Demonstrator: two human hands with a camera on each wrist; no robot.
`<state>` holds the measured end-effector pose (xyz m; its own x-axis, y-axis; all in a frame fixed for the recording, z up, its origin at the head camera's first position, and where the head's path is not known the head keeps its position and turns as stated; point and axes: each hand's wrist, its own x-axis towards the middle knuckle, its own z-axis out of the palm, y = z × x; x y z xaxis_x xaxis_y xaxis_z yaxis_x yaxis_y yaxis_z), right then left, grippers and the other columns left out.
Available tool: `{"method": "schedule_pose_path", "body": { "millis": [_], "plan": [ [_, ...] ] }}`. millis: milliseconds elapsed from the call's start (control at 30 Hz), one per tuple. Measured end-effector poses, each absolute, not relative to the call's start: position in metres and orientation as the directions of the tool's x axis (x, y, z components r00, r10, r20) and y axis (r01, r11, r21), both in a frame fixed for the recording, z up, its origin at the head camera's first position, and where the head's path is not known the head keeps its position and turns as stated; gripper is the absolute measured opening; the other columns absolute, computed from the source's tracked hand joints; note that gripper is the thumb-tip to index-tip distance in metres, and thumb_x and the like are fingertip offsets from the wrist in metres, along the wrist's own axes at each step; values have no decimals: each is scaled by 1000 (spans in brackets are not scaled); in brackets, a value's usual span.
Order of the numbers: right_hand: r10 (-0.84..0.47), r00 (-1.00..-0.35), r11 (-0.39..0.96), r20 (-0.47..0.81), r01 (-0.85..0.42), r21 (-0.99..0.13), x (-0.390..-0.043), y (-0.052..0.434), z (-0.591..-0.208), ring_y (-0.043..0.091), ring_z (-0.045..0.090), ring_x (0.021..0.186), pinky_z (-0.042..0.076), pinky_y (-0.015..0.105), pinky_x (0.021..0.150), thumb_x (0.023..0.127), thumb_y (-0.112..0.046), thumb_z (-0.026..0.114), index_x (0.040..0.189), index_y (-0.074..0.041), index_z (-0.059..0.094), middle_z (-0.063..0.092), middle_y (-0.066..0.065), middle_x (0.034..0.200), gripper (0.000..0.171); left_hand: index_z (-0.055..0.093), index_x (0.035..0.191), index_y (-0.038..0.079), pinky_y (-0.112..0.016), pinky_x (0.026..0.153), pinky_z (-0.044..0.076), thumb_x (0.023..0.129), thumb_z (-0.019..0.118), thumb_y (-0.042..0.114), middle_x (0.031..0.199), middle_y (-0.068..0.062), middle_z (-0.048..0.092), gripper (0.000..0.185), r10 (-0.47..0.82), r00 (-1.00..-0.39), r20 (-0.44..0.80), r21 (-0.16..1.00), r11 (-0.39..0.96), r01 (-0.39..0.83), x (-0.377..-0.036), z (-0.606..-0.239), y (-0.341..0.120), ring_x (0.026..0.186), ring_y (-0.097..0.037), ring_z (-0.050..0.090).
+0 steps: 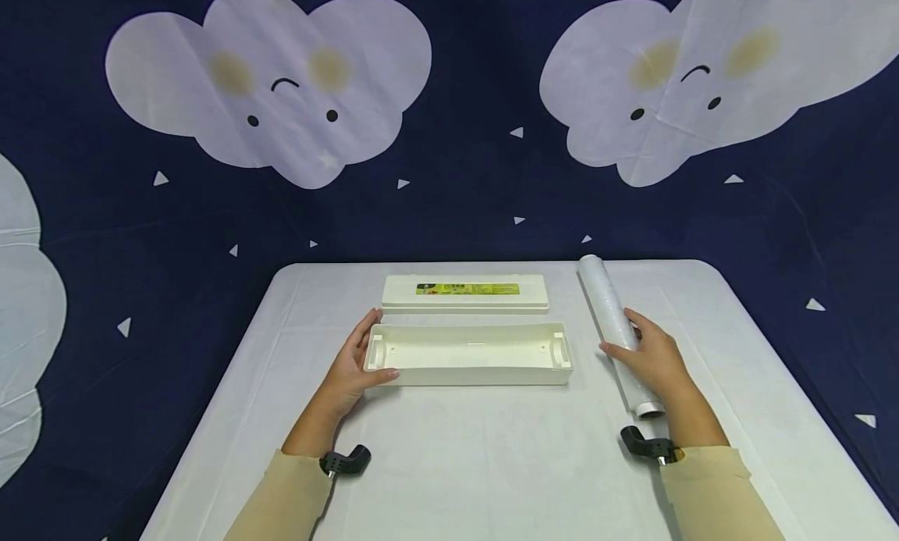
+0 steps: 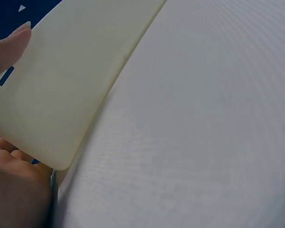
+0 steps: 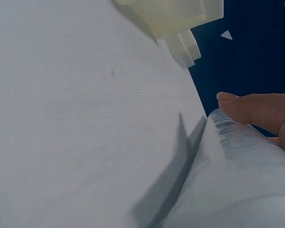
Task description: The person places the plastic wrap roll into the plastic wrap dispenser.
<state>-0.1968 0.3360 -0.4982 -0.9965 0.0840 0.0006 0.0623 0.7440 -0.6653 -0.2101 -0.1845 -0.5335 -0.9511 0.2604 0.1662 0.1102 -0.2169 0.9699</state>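
Observation:
A long cream plastic box [image 1: 470, 376], open at the top, lies in the middle of the table with its inside visible. My left hand [image 1: 349, 373] grips its left end, thumb on the front wall and fingers round the end. In the left wrist view the thumb [image 2: 12, 47] lies over the box wall [image 2: 71, 90]. To the right, a roll of cling film [image 1: 605, 303] slants across the table, its hollow core showing at the near end. My right hand [image 1: 653, 360] holds the roll between thumb and fingers; the fingers are partly hidden behind it.
Behind the box lies a matching cream lid [image 1: 400, 297] with a yellow-green label. A white cloth covers the table [image 1: 485, 463]. Beyond its far edge hangs a dark blue curtain [image 1: 477, 190] with clouds and small triangles. Each wrist carries a black camera mount [image 1: 347, 460].

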Motion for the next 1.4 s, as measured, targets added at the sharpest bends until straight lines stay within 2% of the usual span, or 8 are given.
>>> {"method": "schedule_pose_path", "body": {
  "millis": [600,800,1100,1400],
  "plan": [
    [98,-995,744,-12,81,-664,-196,335,-498,61,52,125,50,70,96,94,-31,81,160,10,26,42,46,146,96,22,167,7,-33,119,34,69,84,-26,169,-7,30,121,228,-962,150,977,-181,109,-209,-534,-184,156,-25,24],
    [100,-995,742,2,73,-666,-197,335,-501,61,52,126,50,69,96,94,-30,82,160,10,27,42,45,146,94,23,167,4,-33,119,33,70,84,-25,168,-6,31,118,232,-962,142,981,-163,105,-210,-533,-185,156,-24,25],
    [98,-995,745,24,58,-665,-195,333,-499,59,55,122,52,69,94,94,-29,82,160,9,29,45,45,144,92,27,166,8,-30,120,32,72,86,-21,168,-3,33,115,222,-968,117,988,-121,92,-208,-532,-185,154,-21,27],
    [106,-994,740,16,69,-669,-193,333,-499,59,56,121,53,68,93,95,-30,81,160,8,29,45,44,144,92,29,165,6,-30,117,36,75,85,-19,170,-6,28,109,258,-958,123,988,-124,93,-207,-530,-186,153,-29,30]
  ]
}}
